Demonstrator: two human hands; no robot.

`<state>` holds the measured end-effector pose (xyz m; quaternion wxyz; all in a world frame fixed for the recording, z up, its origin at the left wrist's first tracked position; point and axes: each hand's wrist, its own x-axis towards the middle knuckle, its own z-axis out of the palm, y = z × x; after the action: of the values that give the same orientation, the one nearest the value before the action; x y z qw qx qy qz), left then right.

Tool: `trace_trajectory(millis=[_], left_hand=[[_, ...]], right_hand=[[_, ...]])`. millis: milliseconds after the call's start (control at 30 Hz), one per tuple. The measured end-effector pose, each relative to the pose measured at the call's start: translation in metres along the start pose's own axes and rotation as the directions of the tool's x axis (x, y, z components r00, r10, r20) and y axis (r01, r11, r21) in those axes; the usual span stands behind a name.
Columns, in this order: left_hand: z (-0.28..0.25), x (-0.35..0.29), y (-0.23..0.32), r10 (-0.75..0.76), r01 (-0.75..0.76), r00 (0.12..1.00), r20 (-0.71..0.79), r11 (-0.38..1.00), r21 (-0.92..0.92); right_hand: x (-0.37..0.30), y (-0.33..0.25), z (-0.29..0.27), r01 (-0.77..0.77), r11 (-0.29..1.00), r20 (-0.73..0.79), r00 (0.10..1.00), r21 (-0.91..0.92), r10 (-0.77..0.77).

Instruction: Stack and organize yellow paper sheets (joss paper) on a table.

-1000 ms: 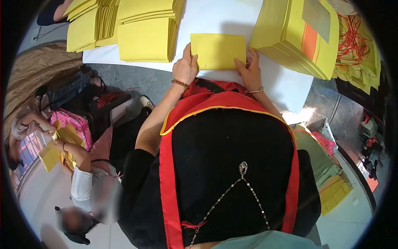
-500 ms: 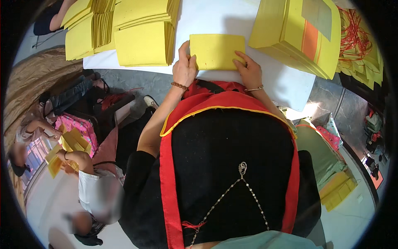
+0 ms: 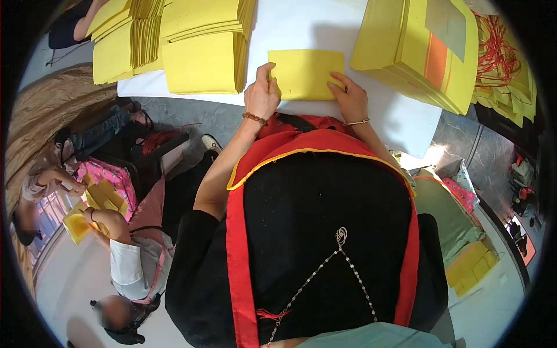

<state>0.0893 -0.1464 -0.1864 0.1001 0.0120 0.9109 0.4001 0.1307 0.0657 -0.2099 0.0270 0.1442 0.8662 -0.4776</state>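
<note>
A small rectangular piece of yellow paper (image 3: 307, 74), which looks folded, lies on the white tabletop in front of me. My left hand (image 3: 263, 95) is closed at its left edge, with the fingers curled and the thumb against the side. At the right edge, my right hand (image 3: 350, 97) holds the paper between thumb and fingers. I cannot tell how many layers it has. To the left stand stacks of similar yellow paper (image 3: 200, 64). A taller yellow stack (image 3: 377, 40) with an orange and grey band leans at the right.
Red strings (image 3: 498, 55) lie over more yellow paper at the far right. Table edge (image 3: 180, 94) runs close to my wrists. At lower left, another person (image 3: 125, 261) handles yellow sheets (image 3: 104, 200); a further person sits beyond. Yellow sheets (image 3: 473, 267) lie at lower right.
My left hand has slid slightly down along the paper's left edge. The right hand keeps its hold. The person at lower left has shifted the yellow sheets and leaned a little.
</note>
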Motion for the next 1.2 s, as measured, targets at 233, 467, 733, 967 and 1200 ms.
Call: trace_trajectory(millis=[233,467,733,967,1200], left_hand=[[-0.001,0.000,-0.001,-0.011,0.011,1.000,-0.017,1.000,-0.025],[-0.005,-0.012,0.026,0.315,-0.250,0.937,-0.149,0.905,0.343],[0.033,0.006,0.031,0.700,-0.742,0.669,0.250,0.613,0.272],[0.041,0.014,0.020,0.663,-0.735,0.678,0.317,0.601,0.315],[0.041,0.015,0.024,0.665,-0.726,0.685,0.297,0.588,0.358]], right_hand=[[0.000,-0.008,-0.003,-0.071,0.997,0.034,0.997,-0.038,0.072],[0.003,0.006,0.004,0.005,1.000,-0.041,0.999,-0.004,-0.005],[0.005,-0.005,0.000,-0.051,0.997,-0.018,0.999,-0.053,0.050],[0.005,-0.015,-0.005,-0.142,0.988,0.061,0.987,-0.058,0.146],[-0.007,-0.015,-0.006,0.025,0.995,0.035,0.999,-0.098,-0.022]])
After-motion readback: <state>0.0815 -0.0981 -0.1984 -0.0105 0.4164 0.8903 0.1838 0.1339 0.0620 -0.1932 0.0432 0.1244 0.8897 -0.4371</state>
